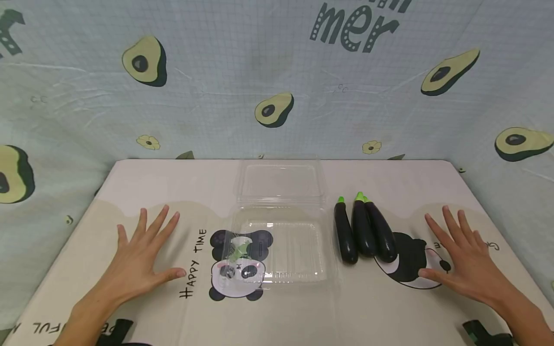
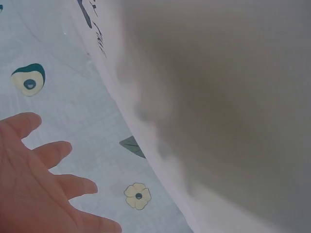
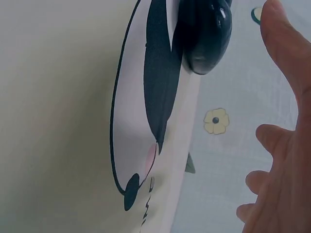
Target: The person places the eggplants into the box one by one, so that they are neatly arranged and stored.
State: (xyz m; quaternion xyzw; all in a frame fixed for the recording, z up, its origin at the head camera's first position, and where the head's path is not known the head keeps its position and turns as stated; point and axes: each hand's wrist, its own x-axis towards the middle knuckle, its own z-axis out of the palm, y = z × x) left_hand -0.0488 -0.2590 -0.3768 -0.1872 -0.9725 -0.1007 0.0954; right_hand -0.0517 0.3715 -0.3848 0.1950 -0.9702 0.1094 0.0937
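Observation:
My left hand is spread with straight fingers over the left part of the table and holds nothing. On the right side my right hand is spread the same way, holding nothing. Between them lies a clear plastic clamshell box, its lid folded back toward the far edge. Just right of the box are three dark eggplants with green stem ends: a left one, a middle one and a right one. The right hand is nearest to them but apart. One eggplant end shows in the right wrist view.
The table wears a pale cover with panda prints and lettering. Behind it and at both sides hangs a light blue curtain with avocado prints. Black straps show near the left wrist.

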